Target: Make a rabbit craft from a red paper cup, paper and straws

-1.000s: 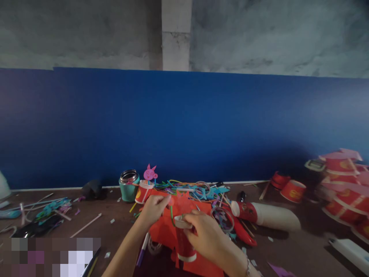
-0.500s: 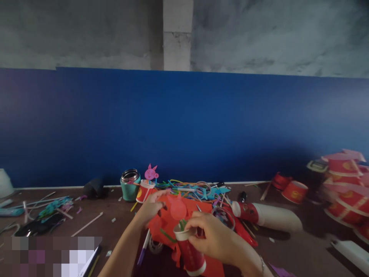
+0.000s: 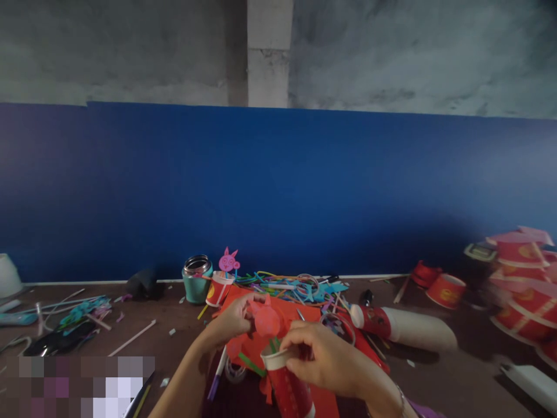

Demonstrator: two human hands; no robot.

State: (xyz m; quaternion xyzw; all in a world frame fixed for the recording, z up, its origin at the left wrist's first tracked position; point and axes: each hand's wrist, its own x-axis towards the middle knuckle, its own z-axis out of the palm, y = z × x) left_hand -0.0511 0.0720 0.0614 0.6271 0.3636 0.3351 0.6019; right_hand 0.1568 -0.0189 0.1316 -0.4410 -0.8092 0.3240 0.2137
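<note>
Pinched by its edge, an orange-red paper animal head with pointed ears (image 3: 267,320) is in my left hand (image 3: 232,318). A green strip (image 3: 251,364) slants just below it. My right hand (image 3: 315,354) is closed at the rim of a red paper cup (image 3: 290,390) with a white lip, which leans slightly. Green strips (image 3: 274,344) stick out of the cup's mouth beside my right fingertips; whether the fingers touch them is hidden. Beneath both hands lies a sheet of orange-red paper (image 3: 300,313) with cut edges.
Behind my left hand stand a teal flask (image 3: 197,284) and a cup with a pink pig face (image 3: 226,261). Coloured strips (image 3: 300,284) pile up by the blue wall. Rightward lie stacked white cups (image 3: 418,328) and a red cup tower (image 3: 522,284). A purple marker (image 3: 216,380) is near my left arm.
My left hand has closed on the animal head and drawn it slightly nearer. The red cup has tilted a little more, with my right hand still at its rim.
</note>
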